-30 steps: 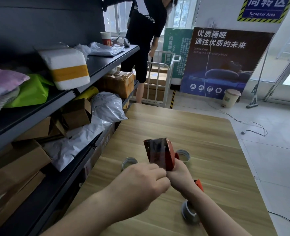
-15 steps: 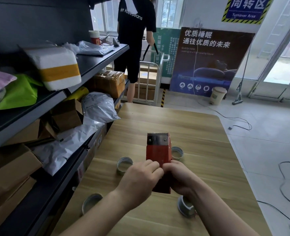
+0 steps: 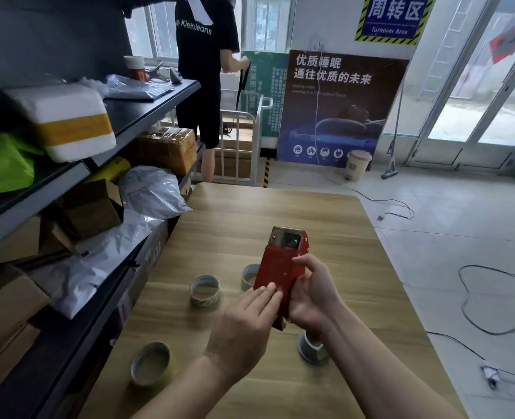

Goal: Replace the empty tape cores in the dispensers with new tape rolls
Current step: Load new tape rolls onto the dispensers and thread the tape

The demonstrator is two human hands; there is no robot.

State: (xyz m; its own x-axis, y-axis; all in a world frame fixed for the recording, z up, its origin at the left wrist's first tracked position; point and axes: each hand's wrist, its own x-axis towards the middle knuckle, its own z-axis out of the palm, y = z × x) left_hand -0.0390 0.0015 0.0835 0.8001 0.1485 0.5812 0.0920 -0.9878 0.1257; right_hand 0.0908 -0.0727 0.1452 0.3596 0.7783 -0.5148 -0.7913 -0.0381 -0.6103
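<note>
Left hand (image 3: 244, 325) has gone from a curled grip to straight fingers pressed flat on the red tape dispenser (image 3: 283, 273), gripped by right hand (image 3: 313, 294) between both hands above the desk (image 3: 250, 213); probably pressing its side shut, roll unseen.

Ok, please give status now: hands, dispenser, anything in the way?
Right hand grips red dispenser, blade end pointing away. Left hand flat, fingers touching its face. Tape rings lie on table; nothing blocks.
</note>
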